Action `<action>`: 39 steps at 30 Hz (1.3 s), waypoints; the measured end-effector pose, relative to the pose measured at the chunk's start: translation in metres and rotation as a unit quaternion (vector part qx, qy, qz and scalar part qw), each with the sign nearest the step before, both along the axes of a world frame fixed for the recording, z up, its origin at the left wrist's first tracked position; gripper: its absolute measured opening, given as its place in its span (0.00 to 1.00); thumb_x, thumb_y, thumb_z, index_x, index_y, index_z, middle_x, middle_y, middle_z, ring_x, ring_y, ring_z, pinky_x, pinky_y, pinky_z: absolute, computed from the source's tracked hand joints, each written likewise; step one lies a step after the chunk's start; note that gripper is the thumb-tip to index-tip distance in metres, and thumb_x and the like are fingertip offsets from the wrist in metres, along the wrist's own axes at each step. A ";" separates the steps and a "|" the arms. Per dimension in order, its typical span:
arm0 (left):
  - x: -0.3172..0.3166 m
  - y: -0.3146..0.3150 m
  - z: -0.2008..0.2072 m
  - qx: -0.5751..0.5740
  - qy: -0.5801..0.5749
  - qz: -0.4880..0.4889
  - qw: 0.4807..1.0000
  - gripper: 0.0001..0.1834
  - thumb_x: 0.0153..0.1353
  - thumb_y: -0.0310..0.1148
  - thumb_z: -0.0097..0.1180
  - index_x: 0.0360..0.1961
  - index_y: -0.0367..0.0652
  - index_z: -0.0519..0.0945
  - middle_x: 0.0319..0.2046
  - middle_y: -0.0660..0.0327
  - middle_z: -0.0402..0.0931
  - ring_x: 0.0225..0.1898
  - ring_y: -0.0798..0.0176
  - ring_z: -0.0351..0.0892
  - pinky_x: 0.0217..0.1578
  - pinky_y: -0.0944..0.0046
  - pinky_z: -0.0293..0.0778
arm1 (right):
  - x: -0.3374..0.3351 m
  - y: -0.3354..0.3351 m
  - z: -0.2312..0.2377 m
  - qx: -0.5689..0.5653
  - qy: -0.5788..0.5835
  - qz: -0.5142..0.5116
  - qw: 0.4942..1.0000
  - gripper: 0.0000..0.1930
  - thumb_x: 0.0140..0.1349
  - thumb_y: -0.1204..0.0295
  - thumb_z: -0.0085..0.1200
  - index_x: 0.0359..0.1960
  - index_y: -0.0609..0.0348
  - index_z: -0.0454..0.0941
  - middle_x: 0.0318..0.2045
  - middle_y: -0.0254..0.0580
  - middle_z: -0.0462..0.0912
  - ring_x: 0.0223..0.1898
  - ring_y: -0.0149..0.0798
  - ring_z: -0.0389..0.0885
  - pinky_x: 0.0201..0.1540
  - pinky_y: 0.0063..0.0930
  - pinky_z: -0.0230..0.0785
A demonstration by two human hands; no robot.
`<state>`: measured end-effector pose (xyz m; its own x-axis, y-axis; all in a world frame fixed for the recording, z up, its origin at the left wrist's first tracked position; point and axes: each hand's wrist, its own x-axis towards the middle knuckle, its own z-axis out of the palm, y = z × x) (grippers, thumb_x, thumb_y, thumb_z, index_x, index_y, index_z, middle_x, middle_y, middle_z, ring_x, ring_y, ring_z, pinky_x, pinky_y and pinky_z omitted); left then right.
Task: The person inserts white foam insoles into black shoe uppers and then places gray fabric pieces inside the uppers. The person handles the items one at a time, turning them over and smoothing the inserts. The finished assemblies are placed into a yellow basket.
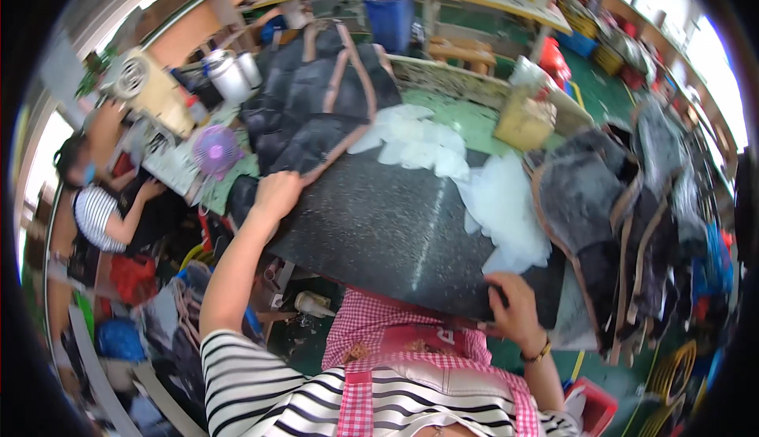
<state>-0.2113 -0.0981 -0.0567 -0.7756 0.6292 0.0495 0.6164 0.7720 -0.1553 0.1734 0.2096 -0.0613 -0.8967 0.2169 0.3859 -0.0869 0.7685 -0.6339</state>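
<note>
My left hand [278, 193] is closed on the lower edge of a dark leather-like piece [296, 93] with brown strips along its seams. That piece is spread over the far left of a speckled black work board [379, 227]. My right hand [515, 306] rests at the near right edge of the board, its thumb and fingers apart and nothing visible in them. Just beyond it lies a pile of thin, whitish translucent sheets [510, 208]. A second pile of such sheets [419, 140] reaches toward the dark piece.
At right, more dark pieces with brown edging [589, 192] hang over the table side. A yellowish container [526, 117] stands at the far right. To the left are a purple fan [217, 151], a cream sewing machine [146, 89] and a seated co-worker [103, 208].
</note>
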 end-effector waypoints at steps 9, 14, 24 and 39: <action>0.050 0.151 0.026 0.059 -0.031 -0.136 0.988 0.17 0.60 0.37 0.53 0.22 0.36 0.82 0.24 0.43 0.80 0.29 0.43 0.83 0.32 0.48 0.78 | -0.067 0.063 0.025 0.037 -0.083 -0.079 0.993 0.15 0.55 0.78 0.52 0.47 0.63 0.75 0.42 0.53 0.80 0.46 0.53 0.78 0.48 0.37 0.70; 0.122 0.226 0.028 0.175 -0.072 -0.245 0.951 0.18 0.55 0.45 0.61 0.28 0.38 0.84 0.27 0.49 0.80 0.33 0.45 0.82 0.36 0.53 0.78 | -0.058 0.081 0.009 -0.049 -0.102 -0.139 0.984 0.18 0.57 0.76 0.52 0.51 0.64 0.73 0.47 0.55 0.78 0.49 0.53 0.77 0.51 0.39 0.68; 0.068 0.315 0.004 -0.002 -0.263 -0.331 0.906 0.38 0.29 0.48 0.77 0.43 0.40 0.79 0.47 0.51 0.73 0.50 0.49 0.73 0.48 0.57 0.71 | -0.072 0.077 -0.007 0.008 -0.039 -0.098 0.994 0.24 0.52 0.75 0.58 0.53 0.64 0.71 0.49 0.52 0.76 0.53 0.51 0.75 0.55 0.37 0.66; 0.077 0.257 -0.005 0.158 -0.525 -0.303 0.780 0.37 0.38 0.38 0.76 0.51 0.38 0.74 0.48 0.57 0.76 0.50 0.61 0.75 0.52 0.63 0.70 | -0.122 0.090 -0.008 -0.188 0.142 -0.008 0.972 0.10 0.52 0.80 0.60 0.37 0.60 0.80 0.35 0.42 0.81 0.39 0.37 0.79 0.44 0.27 0.70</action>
